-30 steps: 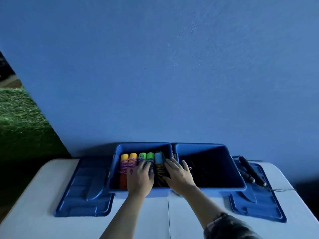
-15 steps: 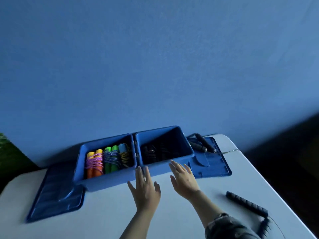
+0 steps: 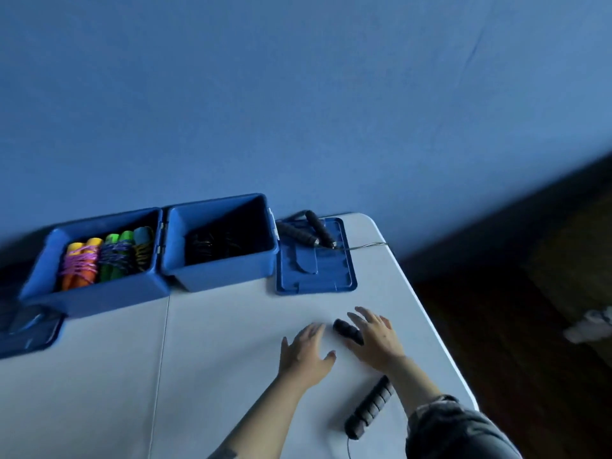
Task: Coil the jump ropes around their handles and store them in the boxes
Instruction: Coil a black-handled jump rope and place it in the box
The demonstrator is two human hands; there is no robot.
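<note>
Two open blue boxes stand at the table's far side. The left box holds coiled ropes with orange, green and blue handles. The right box holds dark coiled ropes. A black jump rope lies on the near right of the table: one ridged handle lies partly under my right hand, whose fingers are spread over it; the other handle lies beside my right forearm. My left hand hovers open just left of the first handle, holding nothing.
A blue lid lies right of the boxes with another black rope's handles across its far end. A second lid lies at the left. The white table's right edge runs close to my right arm, dark floor beyond.
Both hands left the boxes and moved right and nearer, onto the black rope on the table. The view swung right.
</note>
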